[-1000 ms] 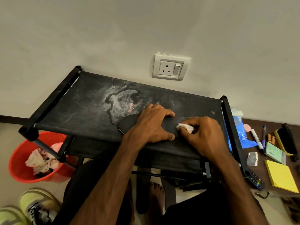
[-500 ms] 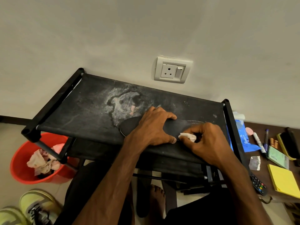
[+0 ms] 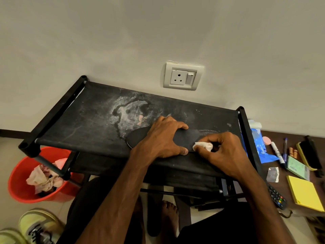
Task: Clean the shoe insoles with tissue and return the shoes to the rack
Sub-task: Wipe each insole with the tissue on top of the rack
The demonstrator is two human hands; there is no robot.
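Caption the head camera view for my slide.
Left hand holds a black insole on the rack top; right hand presses a tissue against it.

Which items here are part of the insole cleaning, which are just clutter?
In use: flat black insole, crumpled white tissue, black fabric-topped shoe rack, red plastic bucket, yellow-green sneaker.
Clutter: yellow sticky-note pad, black remote control, white marker pen, blue plastic bag.

We see the left hand [image 3: 163, 138] gripping a flat black insole [image 3: 184, 140] on the black fabric rack top [image 3: 84, 124]; right hand [image 3: 226, 152] pinches crumpled white tissue [image 3: 202, 146] against it.
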